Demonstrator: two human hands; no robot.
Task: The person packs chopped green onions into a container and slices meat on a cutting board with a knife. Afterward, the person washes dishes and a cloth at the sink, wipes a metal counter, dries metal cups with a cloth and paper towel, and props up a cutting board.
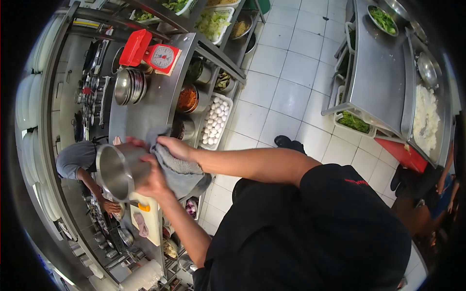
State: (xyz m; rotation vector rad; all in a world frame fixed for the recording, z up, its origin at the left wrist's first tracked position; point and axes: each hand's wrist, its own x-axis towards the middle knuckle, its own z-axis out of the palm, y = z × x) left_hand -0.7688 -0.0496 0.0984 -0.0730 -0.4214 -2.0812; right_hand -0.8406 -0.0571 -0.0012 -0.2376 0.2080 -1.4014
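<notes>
My left hand [154,180] grips the side of a cylindrical steel pot [131,167], which is tilted with its wide mouth turned toward the left. The pot is slightly blurred, and what is inside it cannot be made out. With my right hand [177,148] I hold a grey cloth [182,172], bunched against the pot's base end and hanging down beside it. Both hands are closed, over the edge of a steel counter [145,119]. Below the pot, a white cutting board [153,220] carries a yellow-orange handled item and a crumpled pinkish cloth.
Stacked steel bowls [130,87] and a red kitchen scale [161,57] stand on the counter. Under it are a tray of eggs [216,119] and shredded carrot [187,98]. A co-worker's hand [111,207] reaches in across the counter. Another steel table [376,82] stands at right.
</notes>
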